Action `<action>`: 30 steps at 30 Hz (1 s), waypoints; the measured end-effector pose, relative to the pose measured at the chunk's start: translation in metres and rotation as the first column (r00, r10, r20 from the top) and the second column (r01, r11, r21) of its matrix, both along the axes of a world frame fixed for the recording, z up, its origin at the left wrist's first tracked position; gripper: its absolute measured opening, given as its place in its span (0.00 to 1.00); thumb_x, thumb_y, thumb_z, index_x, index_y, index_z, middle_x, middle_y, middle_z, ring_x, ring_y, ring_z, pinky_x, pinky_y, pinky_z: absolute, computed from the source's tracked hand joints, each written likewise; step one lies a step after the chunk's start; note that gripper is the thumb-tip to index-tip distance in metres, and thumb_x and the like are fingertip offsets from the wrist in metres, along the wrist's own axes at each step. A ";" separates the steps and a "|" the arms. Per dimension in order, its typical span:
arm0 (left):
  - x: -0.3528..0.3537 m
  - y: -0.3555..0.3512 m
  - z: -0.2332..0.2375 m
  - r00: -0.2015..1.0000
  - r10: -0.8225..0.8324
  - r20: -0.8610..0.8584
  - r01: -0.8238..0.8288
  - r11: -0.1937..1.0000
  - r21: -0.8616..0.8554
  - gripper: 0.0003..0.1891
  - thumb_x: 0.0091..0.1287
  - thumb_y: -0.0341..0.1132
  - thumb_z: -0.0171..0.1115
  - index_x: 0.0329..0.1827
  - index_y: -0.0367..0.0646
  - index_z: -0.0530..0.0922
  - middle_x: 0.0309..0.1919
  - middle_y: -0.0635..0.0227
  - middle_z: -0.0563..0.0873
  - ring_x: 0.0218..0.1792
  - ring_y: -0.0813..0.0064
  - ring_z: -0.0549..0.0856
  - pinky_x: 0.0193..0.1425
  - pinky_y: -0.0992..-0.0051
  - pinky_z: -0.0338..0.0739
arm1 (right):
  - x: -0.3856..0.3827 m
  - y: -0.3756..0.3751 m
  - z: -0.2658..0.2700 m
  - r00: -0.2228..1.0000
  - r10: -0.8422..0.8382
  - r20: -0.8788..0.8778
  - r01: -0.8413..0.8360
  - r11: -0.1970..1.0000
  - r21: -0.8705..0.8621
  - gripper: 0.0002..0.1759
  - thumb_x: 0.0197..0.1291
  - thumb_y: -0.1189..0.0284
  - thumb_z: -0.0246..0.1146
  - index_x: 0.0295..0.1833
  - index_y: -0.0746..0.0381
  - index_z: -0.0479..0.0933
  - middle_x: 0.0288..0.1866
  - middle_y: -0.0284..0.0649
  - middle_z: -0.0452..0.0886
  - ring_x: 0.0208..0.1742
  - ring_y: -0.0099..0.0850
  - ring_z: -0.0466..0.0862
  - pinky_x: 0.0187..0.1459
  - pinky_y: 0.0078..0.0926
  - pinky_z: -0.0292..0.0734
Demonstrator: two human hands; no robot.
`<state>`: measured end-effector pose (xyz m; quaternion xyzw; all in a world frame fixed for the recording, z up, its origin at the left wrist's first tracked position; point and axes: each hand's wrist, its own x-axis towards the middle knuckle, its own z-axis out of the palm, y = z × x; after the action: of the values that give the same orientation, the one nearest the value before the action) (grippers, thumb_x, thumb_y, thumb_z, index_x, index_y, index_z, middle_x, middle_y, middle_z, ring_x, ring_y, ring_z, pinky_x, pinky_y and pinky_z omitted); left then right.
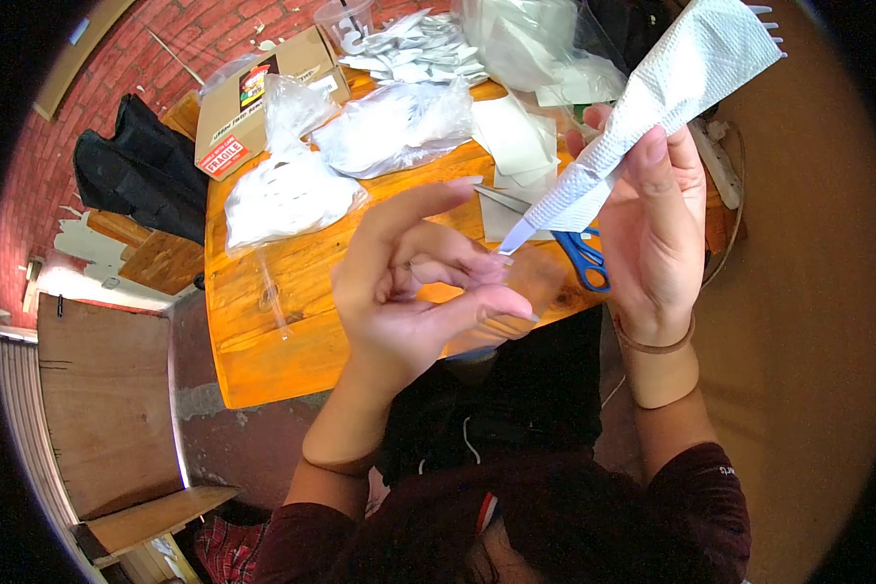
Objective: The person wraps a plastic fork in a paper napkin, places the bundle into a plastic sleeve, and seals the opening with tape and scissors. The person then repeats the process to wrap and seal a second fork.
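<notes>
A white napkin [642, 112] is wrapped around white plastic cutlery; fork tines stick out at its upper right end and a pale handle [519, 237] at its lower left end. My right hand [660, 214] holds the wrapped napkin between thumb and fingers, above the table's right side. Close to the handle's tip is my left hand [423, 263], its fingers curled and thumb apart from the index finger; it holds nothing that I can make out. Blue-handled scissors [582, 261] lie on the table below the bundle, beside white paper sheets [516, 141].
On the wooden table [253, 341] are plastic bags of white items [292, 200], a cardboard box [263, 97], a pile of white wrapped packets [414, 49] and a clear cup [346, 24]. A black cloth [141, 165] hangs left of the table.
</notes>
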<state>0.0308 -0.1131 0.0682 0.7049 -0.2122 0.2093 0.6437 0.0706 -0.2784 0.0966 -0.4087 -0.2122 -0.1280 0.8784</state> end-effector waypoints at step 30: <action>0.006 0.000 -0.003 1.000 -0.008 -0.007 0.009 0.999 0.054 0.37 0.42 0.20 0.75 0.58 0.36 0.68 0.29 0.59 0.84 0.32 0.76 0.84 0.34 0.83 0.80 | 0.000 -0.006 0.003 0.993 -0.015 -0.115 -0.017 0.961 -0.275 0.06 0.55 0.78 0.65 0.39 0.67 0.78 0.35 0.39 0.84 0.35 0.19 0.81 0.40 0.15 0.75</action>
<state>0.0370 -0.1133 0.0648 0.7216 -0.2187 0.1985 0.6261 0.0705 -0.2842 0.0994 -0.5337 -0.1767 -0.0726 0.8238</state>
